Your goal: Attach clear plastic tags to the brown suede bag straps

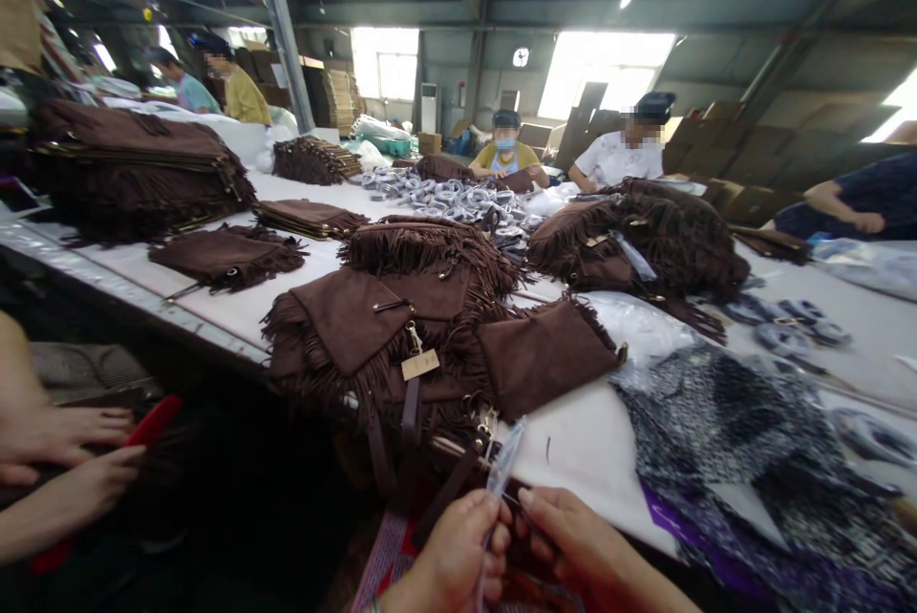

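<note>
Head view: the left hand (pixel 455 556) and right hand (pixel 573 551) meet at the bottom edge, below the surface (pixel 573 446). Their fingers (pixel 494 522) pinch a thin clear plastic sleeve (pixel 501 470), which stands up between them. It looks light, limp and slippery; judged best held near its lower end. A brown fringed bag (pixel 391 336) with a paper tag (pixel 419 364) lies just beyond, soft and floppy. No containers show.

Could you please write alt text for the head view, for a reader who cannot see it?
Two hands, left hand and right hand, pinch a clear plastic strip at the edge of a white table. Brown fringed suede bags are piled in front; other people sit working further along.
</note>
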Demonstrator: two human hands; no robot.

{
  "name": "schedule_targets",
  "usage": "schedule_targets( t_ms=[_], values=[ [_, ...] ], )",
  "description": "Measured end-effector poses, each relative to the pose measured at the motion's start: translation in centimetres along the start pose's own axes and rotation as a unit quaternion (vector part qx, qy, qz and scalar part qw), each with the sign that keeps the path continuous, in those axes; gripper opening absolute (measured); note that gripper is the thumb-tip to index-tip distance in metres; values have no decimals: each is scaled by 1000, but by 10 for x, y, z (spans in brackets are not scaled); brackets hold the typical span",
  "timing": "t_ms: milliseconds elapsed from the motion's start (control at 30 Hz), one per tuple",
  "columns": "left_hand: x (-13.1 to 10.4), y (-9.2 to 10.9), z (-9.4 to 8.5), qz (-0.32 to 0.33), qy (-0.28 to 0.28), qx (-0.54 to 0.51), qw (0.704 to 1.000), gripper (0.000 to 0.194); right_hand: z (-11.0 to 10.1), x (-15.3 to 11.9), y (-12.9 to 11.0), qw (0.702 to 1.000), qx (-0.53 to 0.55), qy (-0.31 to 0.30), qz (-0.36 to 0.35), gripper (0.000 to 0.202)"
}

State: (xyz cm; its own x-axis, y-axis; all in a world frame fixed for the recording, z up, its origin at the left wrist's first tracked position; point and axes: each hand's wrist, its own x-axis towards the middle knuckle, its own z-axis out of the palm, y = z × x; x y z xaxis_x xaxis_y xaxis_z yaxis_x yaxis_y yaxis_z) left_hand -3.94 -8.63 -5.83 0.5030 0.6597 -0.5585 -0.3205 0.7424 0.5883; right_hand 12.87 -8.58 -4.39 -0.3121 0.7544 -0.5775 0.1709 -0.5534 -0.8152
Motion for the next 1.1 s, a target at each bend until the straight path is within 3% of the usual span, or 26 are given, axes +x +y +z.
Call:
schedule_targets(
  t_ms=[133, 367, 533, 700, 800, 900, 1000, 1100],
  values=[
    [1, -1, 2, 8, 0, 38, 999, 45, 3, 2, -3, 1000, 18, -16, -13, 58],
    [1, -2, 4, 19, 18, 106, 994, 27, 9, 17, -8, 1000, -2, 16, 12, 52],
    [-1, -3, 1, 38, 0, 111, 993, 31, 12, 12, -12, 999, -10, 39, -5, 55],
    [-9, 5, 3, 82, 24, 70, 994, 42, 5, -11, 2, 989, 132, 23, -63, 57],
    [-10, 11, 13, 101, 16, 15, 995, 49, 5, -29, 8, 981, 142, 52, -120, 59],
    [-5, 13, 32, 127, 32, 9, 991, 55, 14, -41, 6, 981, 56, 81, -169, 62],
    [1, 17, 56, 145, 65, 18, 987, 61, 22, -42, 6, 975, -14, 126, -180, 58],
    [2, 22, 73, 152, 51, 4, 987, 57, 17, -38, 16, 966, 26, 182, -180, 55]
  ],
)
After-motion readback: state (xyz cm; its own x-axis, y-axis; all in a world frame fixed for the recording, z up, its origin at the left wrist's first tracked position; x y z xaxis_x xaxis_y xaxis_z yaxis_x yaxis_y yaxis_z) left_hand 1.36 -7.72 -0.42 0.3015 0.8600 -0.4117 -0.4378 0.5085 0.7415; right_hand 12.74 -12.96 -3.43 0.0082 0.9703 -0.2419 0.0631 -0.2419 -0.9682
